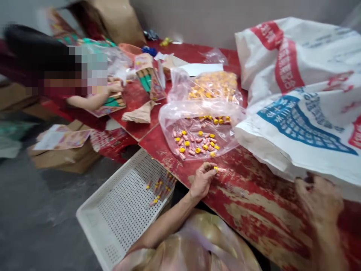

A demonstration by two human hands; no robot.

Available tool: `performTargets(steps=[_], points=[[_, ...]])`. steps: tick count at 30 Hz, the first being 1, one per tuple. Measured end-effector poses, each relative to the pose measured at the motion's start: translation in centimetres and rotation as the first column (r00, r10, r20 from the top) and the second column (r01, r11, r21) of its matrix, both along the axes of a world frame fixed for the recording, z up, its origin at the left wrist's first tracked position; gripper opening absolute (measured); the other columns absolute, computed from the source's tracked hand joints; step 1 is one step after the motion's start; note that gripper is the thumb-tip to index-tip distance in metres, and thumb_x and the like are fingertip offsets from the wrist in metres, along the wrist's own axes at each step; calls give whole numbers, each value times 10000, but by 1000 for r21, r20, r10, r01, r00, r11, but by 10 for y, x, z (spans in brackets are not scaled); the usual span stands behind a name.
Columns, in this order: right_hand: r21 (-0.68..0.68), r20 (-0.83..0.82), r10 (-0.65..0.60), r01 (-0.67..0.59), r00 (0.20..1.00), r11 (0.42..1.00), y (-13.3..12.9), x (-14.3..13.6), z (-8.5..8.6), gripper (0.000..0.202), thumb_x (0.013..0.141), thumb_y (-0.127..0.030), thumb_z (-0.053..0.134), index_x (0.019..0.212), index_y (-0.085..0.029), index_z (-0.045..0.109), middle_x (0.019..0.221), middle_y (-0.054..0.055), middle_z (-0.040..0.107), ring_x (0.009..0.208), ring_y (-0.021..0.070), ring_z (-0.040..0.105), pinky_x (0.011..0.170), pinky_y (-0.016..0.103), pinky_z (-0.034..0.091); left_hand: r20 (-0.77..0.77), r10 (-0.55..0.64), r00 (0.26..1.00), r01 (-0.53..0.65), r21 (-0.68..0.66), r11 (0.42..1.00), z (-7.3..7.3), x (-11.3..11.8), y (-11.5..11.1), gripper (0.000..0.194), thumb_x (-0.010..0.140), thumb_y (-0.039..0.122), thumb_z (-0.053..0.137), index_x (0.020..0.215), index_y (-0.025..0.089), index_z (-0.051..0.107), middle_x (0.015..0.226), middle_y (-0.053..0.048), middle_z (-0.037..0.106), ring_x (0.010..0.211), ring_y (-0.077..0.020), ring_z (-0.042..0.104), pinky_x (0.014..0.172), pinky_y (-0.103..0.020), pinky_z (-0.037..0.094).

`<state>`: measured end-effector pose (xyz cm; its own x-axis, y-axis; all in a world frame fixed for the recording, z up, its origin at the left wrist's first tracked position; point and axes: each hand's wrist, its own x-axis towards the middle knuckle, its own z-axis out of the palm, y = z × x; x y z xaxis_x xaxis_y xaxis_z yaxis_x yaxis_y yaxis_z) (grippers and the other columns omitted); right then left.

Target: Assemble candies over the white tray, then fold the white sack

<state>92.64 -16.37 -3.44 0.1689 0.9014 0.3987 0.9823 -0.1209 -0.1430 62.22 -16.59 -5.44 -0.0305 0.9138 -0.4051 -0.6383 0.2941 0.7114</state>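
your left hand point(202, 180) pinches a small pink piece with a yellow cap point(219, 170) just near the clear bag point(197, 113); right hand point(318, 195) blurred against the woven sack point(304, 113), grip untellable. assembly step; next, likely the white tray point(118, 203) at left.

a plastic bag point(197, 128) lies on the table point(254, 203), sack point(304, 98) to its right, tray point(124, 203) left.

A small pink cylindrical piece with a yellow cap point(219, 170) lies level, pinched at its capped end, just above the worn red tabletop's near edge. A large white woven sack printed in red and blue point(299, 101) slumps on the table's right side.
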Motion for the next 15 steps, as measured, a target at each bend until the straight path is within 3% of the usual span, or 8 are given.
performTargets(steps=[2, 3, 4, 6, 8, 15], points=[[-45, -326, -22, 7, 945, 999, -31, -18, -4, 411, 832, -421, 496, 1097, -123, 595, 968, 139, 612, 886, 254, 565, 785, 403, 460, 45, -46, 998, 47, -21, 999, 1, 5, -1, 309, 564, 223, 796, 806, 147, 620, 740, 21, 619, 565, -85, 579, 584, -226, 467], [-80, -542, -7, -43, 841, 996, -42, -34, -6, 438, 817, -439, 516, 1140, -150, 573, 991, 122, 616, 881, 240, 574, 774, 380, 469, 64, -70, 996, 72, -30, 997, 2, 8, -2, 305, 565, 216, 797, 803, 150, 618, 739, 24, 618, 571, -90, 587, 584, -227, 470], [-99, -746, 14, -132, 665, 986, -50, -50, -8, 464, 808, -458, 541, 1184, -186, 537, 1006, 91, 618, 860, 209, 586, 749, 343, 482, 78, -95, 992, 98, -36, 995, 3, 12, -4, 301, 567, 210, 798, 800, 152, 617, 736, 27, 617, 578, -93, 593, 584, -226, 470], [-88, -930, 15, -262, 368, 961, -59, -82, -14, 539, 795, -432, 589, 1270, -215, 454, 1006, 66, 612, 878, 176, 592, 756, 307, 494, 89, -146, 985, 150, -38, 988, 4, 20, -8, 289, 572, 203, 799, 793, 150, 620, 722, 28, 614, 582, -93, 595, 587, -220, 469], [-24, -980, 38, -304, 196, 952, -60, -103, -19, 582, 783, -384, 621, 1301, -222, 410, 981, 53, 610, 883, 158, 593, 789, 301, 496, 86, -184, 979, 187, -29, 982, 4, 26, -11, 283, 577, 200, 799, 794, 144, 628, 722, 27, 613, 581, -83, 587, 591, -212, 466], [127, -989, 113, -158, -93, 979, -53, -107, -26, 361, 734, -276, 708, 997, -221, 467, 1025, 62, 622, 908, 188, 610, 756, 325, 517, 60, -157, 986, 157, 1, 988, 4, 29, -16, 319, 582, 197, 795, 851, 150, 629, 762, 30, 609, 585, -64, 570, 593, -198, 458]])
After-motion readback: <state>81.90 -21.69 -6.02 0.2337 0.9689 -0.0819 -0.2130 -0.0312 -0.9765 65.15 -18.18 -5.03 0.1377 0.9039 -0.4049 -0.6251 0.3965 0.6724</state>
